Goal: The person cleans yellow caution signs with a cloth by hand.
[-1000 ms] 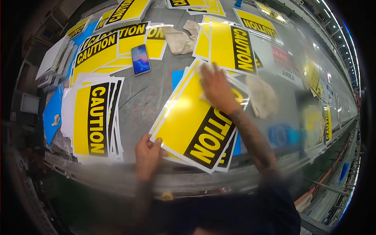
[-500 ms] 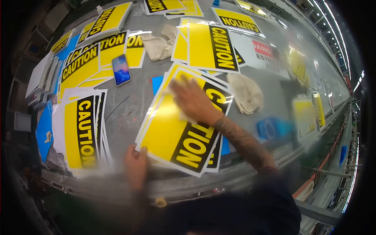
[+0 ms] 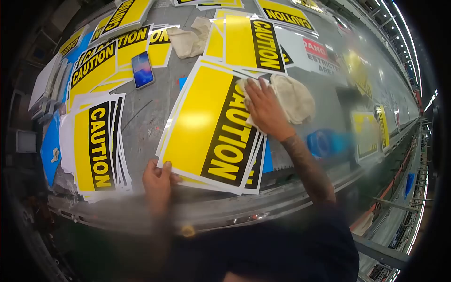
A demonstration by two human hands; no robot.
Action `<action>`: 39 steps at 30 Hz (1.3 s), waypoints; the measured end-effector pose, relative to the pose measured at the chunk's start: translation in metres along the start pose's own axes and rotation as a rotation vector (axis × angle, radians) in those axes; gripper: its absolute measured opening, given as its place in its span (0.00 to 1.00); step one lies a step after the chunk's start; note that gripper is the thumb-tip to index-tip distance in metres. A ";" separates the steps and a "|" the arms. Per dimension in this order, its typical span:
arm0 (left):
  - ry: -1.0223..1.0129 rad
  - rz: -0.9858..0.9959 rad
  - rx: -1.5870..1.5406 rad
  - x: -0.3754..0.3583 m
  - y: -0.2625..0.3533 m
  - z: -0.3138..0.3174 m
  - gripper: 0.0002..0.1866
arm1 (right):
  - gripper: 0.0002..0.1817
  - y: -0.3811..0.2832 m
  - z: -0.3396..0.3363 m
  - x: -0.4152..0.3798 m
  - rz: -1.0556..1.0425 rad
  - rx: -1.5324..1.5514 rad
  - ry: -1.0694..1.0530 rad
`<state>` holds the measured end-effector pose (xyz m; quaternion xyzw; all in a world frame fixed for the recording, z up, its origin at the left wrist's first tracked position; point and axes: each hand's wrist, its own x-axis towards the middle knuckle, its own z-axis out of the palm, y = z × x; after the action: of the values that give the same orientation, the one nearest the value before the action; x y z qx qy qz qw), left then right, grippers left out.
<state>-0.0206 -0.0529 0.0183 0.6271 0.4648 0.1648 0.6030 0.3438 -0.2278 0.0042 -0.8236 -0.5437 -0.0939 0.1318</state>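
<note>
A yellow and black caution sign (image 3: 195, 113) lies on top of a small stack of similar signs in front of me. My left hand (image 3: 159, 181) pinches its lower left corner between thumb and fingers. Over the black lettering near the sign's right edge, my right hand (image 3: 264, 105) presses down a white cloth (image 3: 241, 86), which is mostly covered by the palm and fingers. Just right of that hand, a second crumpled cream cloth (image 3: 297, 99) rests on the table.
More caution signs (image 3: 98, 150) lie in stacks to the left and behind (image 3: 239, 42). A phone (image 3: 142, 70) and another cloth (image 3: 188, 40) sit on the grey table (image 3: 141, 127). To the right are a blurred blue object (image 3: 324, 143) and a red-and-white sign (image 3: 317, 56).
My right hand has slid right with the cloth, from the yellow area to the sign's right edge. My left hand stays at the corner. The whole view has shifted slightly.
</note>
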 end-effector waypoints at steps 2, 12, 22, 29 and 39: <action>0.041 -0.002 -0.065 -0.001 0.007 0.000 0.14 | 0.32 -0.013 0.008 -0.004 0.053 0.021 0.010; -0.100 -0.155 -0.433 -0.019 -0.002 0.032 0.19 | 0.29 -0.055 -0.006 -0.012 -0.126 -0.147 -0.052; -0.010 -0.093 -0.360 -0.020 0.001 0.038 0.18 | 0.34 -0.080 -0.019 -0.027 -0.281 0.077 -0.098; 0.010 -0.073 -0.368 -0.019 0.003 0.045 0.18 | 0.26 -0.126 -0.004 -0.040 -0.330 0.219 -0.036; 0.027 -0.094 -0.292 -0.021 -0.009 0.037 0.18 | 0.35 -0.096 0.011 -0.015 -0.124 0.174 0.074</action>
<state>-0.0068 -0.0932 0.0098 0.5081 0.4728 0.2108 0.6884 0.2497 -0.2009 0.0001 -0.7699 -0.5942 -0.0847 0.2169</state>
